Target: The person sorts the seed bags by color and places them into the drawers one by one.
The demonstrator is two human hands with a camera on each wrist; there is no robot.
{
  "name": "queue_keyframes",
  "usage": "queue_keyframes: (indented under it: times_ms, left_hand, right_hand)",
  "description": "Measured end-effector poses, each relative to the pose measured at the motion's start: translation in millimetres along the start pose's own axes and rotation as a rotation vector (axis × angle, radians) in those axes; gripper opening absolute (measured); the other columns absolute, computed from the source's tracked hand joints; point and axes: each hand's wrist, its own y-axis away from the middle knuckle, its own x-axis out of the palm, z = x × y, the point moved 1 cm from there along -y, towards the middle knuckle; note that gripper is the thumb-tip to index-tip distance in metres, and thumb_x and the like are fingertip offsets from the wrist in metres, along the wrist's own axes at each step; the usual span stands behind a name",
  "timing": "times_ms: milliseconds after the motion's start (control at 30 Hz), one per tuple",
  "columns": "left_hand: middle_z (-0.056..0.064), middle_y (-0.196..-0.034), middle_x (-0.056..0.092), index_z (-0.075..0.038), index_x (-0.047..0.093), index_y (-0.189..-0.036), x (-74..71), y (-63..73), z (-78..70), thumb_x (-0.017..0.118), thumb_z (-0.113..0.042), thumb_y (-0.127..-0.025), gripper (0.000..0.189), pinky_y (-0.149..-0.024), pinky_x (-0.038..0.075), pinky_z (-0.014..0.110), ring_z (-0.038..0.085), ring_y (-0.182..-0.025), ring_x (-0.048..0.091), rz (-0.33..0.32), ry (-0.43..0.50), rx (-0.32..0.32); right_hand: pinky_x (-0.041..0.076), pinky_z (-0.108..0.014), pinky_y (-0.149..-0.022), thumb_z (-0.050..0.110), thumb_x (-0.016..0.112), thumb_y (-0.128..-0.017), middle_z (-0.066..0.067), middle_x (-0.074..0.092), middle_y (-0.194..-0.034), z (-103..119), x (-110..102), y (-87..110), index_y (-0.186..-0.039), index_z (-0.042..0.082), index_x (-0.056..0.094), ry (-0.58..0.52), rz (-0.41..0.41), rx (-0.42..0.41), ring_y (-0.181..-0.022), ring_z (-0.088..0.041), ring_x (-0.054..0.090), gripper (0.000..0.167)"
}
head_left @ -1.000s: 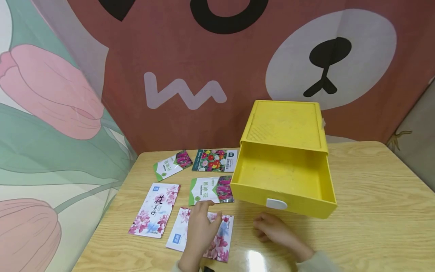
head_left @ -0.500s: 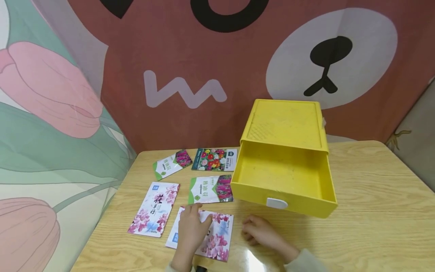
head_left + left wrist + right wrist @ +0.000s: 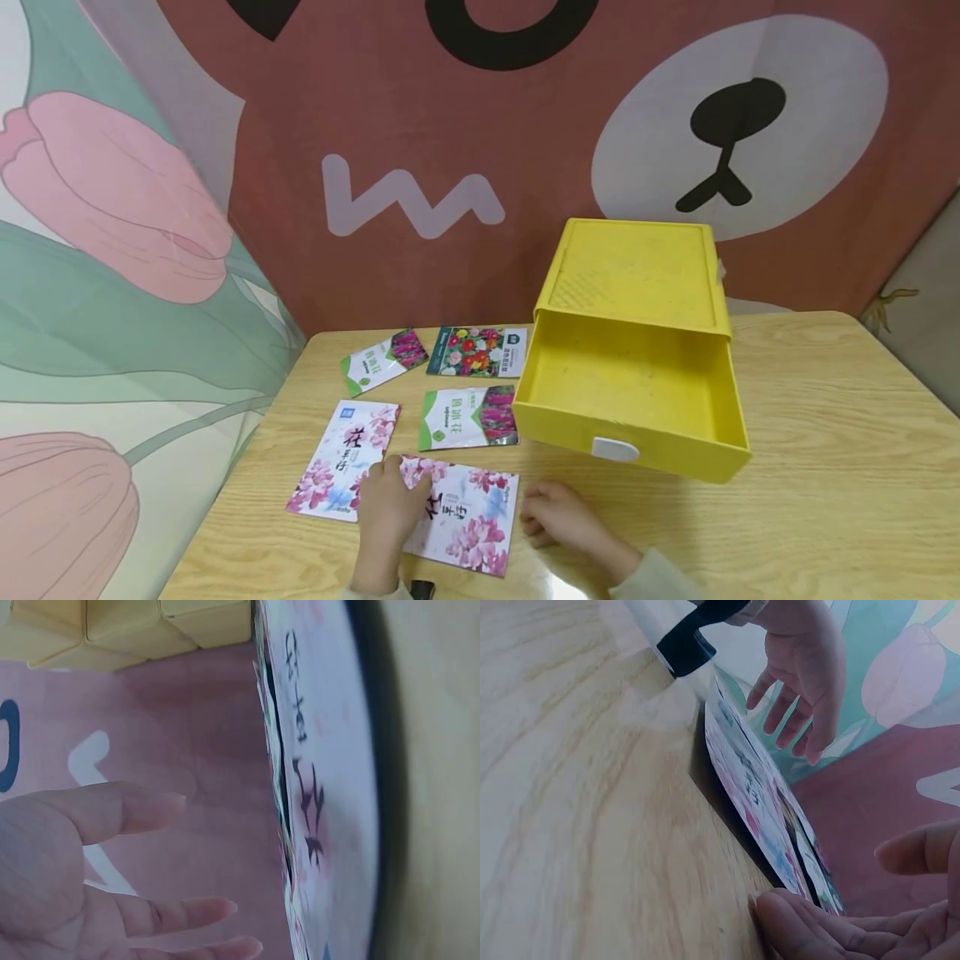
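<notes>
A white packet with pink flowers (image 3: pixel 472 521) lies flat at the front of the wooden table. My left hand (image 3: pixel 388 504) is over its left end; the left wrist view shows the fingers of this hand (image 3: pixel 45 862) spread, with nothing between them. Beside the packet's right edge, my right hand (image 3: pixel 558 517) is low at the tabletop. In the right wrist view its thumb stands apart from the fingers, and the hand (image 3: pixel 900 922) holds nothing, fingertips right by the packet's (image 3: pixel 742 765) near end. A matching packet (image 3: pixel 341 467) lies to the left.
Behind are two green-and-white flower packets (image 3: pixel 457 418) (image 3: pixel 375 367) and a dark-edged one with mixed blooms (image 3: pixel 476 354). A yellow box (image 3: pixel 637 271) stands to the right, its drawer (image 3: pixel 555 425) pulled out and bare inside. A printed cloth (image 3: pixel 412 275) hangs behind the table.
My left hand has moved left across the front packet, baring its middle and right part. My right hand has slid left toward the packet's right edge. Packets and box stay put.
</notes>
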Motion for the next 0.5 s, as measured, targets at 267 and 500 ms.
queue_keyframes:
  times_ms: [267,500]
  left_hand:
    - [0.035,-0.109,0.041,0.014,0.043,-0.114,-3.9,-1.5,12.8,0.057,-0.035,-0.078,0.062,-0.077,0.035,0.056,0.050,-0.098,0.040,0.098,-0.070,-0.063]
    - [0.039,-0.109,0.040,0.018,0.041,-0.112,-7.2,-0.4,19.0,0.053,-0.037,-0.080,0.064,-0.078,0.035,0.057,0.054,-0.097,0.038,0.127,-0.087,-0.076]
  right_hand:
    - [0.050,-0.032,-0.054,0.002,0.048,-0.077,-0.012,0.053,-0.073,-1,8,-3.7,-0.105,-0.023,0.039,-0.028,-0.025,0.013,-0.061,-0.017,0.052,0.039]
    - [0.044,-0.027,-0.049,0.000,0.046,-0.073,-0.004,0.047,-0.061,1,12,-4.6,-0.085,-0.016,0.052,0.096,-0.120,-0.057,-0.053,-0.013,0.044,0.020]
